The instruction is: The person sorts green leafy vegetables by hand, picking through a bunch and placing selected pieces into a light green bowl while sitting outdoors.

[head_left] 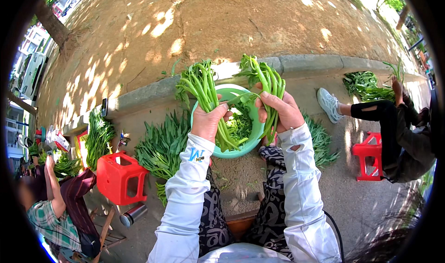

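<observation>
My left hand point(209, 121) is closed round a bunch of long green water spinach stems point(202, 86), their cut ends pointing down over the basin. A second, smaller bunch of water spinach point(273, 83) is gripped in my right hand point(286, 111), its tops bent over at the upper end. Between the two hands a slender leaf point(243, 97) stretches across, near the right thumb and fingers. Under both hands stands a pale green basin point(251, 145) with torn greens point(240, 119) inside. A large heap of water spinach point(160, 144) lies left of the basin, another heap point(321, 142) right of it.
A red plastic stool point(121, 178) and a metal flask point(133, 215) are to my left. One seated person point(58, 212) is at far left, another point(394, 119) at right beside a red stool point(368, 156) and more greens point(368, 86). A stone kerb point(310, 64) runs behind the basin.
</observation>
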Demonstrator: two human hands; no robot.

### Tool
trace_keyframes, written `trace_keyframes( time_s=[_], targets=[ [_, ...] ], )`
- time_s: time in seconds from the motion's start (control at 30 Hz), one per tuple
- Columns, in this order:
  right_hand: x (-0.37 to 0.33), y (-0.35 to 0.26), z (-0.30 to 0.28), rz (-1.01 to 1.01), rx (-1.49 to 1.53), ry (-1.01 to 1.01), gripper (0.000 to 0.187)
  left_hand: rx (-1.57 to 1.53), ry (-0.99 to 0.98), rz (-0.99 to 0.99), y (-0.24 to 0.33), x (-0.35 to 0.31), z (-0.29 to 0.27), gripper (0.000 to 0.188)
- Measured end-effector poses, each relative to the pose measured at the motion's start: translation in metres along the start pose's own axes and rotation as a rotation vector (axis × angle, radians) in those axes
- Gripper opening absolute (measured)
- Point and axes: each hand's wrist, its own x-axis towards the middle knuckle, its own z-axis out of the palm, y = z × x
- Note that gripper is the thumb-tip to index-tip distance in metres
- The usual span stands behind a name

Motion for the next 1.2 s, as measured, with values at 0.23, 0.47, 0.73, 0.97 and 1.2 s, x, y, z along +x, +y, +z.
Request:
trace_keyframes(
  time_s=[0.23,0.47,0.73,0.97,1.2],
  targets=[
    [0.002,0.004,-0.005,-0.055,-0.123,0.094,0.032,0.105,0.015,0.03,0.003,-0.001,0.002,0.035],
    [0.003,0.005,-0.002,-0.046,-0.097,0.12,0.031,0.142,0.063,0.047,0.004,0.001,-0.003,0.033],
    [0.0,0.011,-0.005,-0.02,-0.051,0.082,0.032,0.023,0.081,0.053,0.004,0.004,-0.017,0.032],
    [-0.006,0.011,0.005,0.073,-0.116,0.026,0.03,-0.152,0.154,0.025,0.002,0.008,-0.028,0.029],
    [-0.014,0.014,0.014,0.101,-0.065,-0.035,0.032,-0.227,0.216,0.005,0.001,0.007,-0.034,0.028]
  ],
)
